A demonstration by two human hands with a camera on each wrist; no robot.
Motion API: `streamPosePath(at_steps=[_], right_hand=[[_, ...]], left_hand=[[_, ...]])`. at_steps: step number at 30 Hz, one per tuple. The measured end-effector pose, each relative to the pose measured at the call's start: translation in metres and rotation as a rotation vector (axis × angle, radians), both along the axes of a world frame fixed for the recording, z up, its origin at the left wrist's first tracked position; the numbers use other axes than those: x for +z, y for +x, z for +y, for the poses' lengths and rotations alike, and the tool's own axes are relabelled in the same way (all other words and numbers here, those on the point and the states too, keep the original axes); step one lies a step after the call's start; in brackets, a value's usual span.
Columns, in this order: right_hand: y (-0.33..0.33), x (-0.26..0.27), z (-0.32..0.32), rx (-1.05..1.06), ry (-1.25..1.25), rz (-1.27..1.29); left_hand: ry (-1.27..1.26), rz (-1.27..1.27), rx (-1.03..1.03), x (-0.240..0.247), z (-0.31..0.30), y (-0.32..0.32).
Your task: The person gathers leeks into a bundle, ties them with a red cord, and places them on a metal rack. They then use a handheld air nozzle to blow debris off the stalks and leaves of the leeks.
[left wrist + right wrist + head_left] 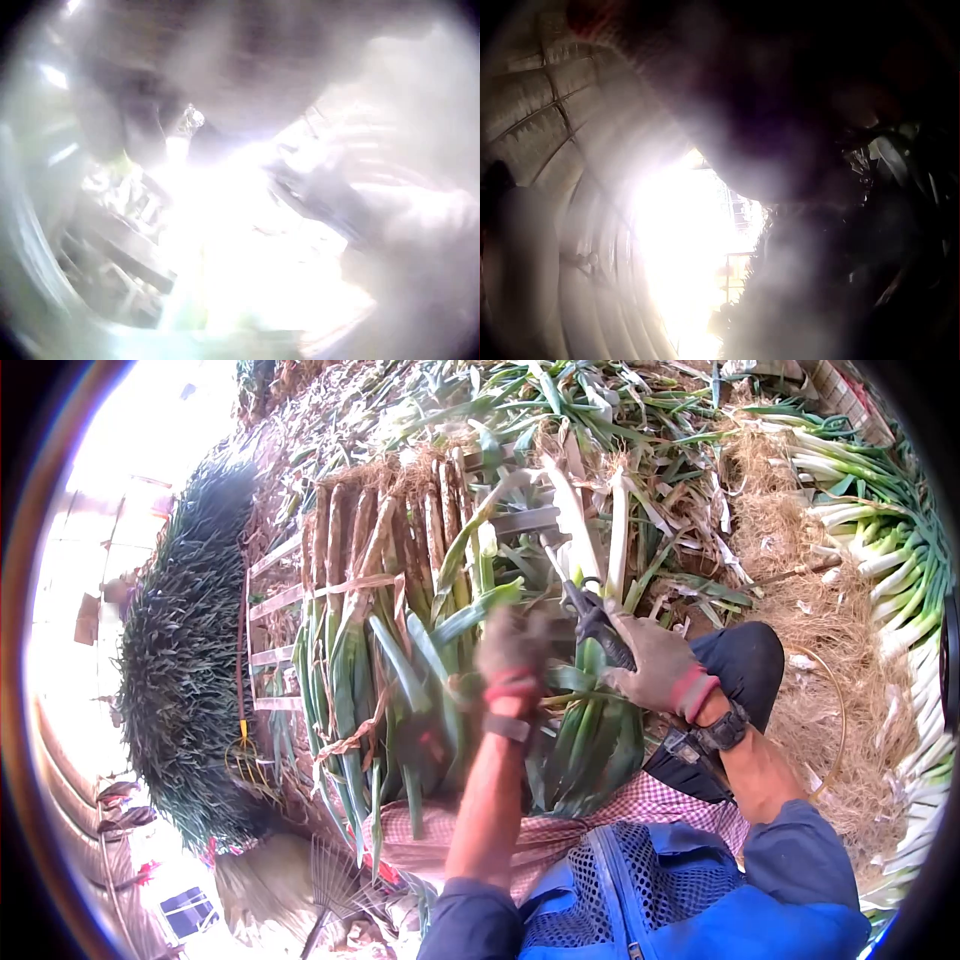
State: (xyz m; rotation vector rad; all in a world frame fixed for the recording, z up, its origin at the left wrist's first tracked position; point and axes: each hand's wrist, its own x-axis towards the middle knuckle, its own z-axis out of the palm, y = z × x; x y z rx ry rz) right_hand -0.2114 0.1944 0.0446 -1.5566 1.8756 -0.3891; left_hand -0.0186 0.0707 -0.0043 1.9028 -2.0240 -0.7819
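Note:
In the head view my gloved right hand (655, 655) grips a black air blow gun (600, 622), its thin metal nozzle pointing up and away at a peeled white leek (572, 515). A second white leek (619, 540) stands just right of that one. My gloved left hand (512, 645) is motion-blurred over green leek leaves (480, 610); I cannot tell whether its fingers hold one. Left of it lies a row of unpeeled leeks (345, 590) with brown, dirt-covered shafts and roots at the far end. Both wrist views are glare-washed, with a dark glove filling the upper part.
A slatted rack (275, 602) lies under the leeks. Checked cloth (430, 845) covers the lap. Cleaned white leeks (895, 575) line the far right beside dry root litter (800, 610). A tall green leek pile (190, 630) stands left. Peeled husks (690, 510) litter the ground ahead.

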Motion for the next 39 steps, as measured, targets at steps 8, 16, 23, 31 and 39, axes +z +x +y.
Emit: streamPosePath(at_steps=[8, 16, 23, 31, 39], right_hand=[[0.027, -0.014, 0.008, 0.093, 0.099, -0.095], [0.022, -0.032, 0.012, 0.076, 0.095, -0.149], [0.036, -0.031, -0.012, 0.151, 0.046, -0.169], [0.049, -0.021, -0.050, 0.210, 0.167, -0.106], [0.054, -0.035, -0.116, 0.182, 0.029, -0.023]], left_hand=[[0.010, -0.488, -0.193, -0.033, -0.104, 0.037], [0.148, 0.507, 0.210, 0.085, -0.178, 0.072], [-0.030, 1.054, 0.513, 0.106, -0.216, 0.113], [-0.168, 0.790, 0.498, 0.039, -0.085, 0.073], [-0.020, -0.055, 0.026, -0.037, -0.065, 0.046]])
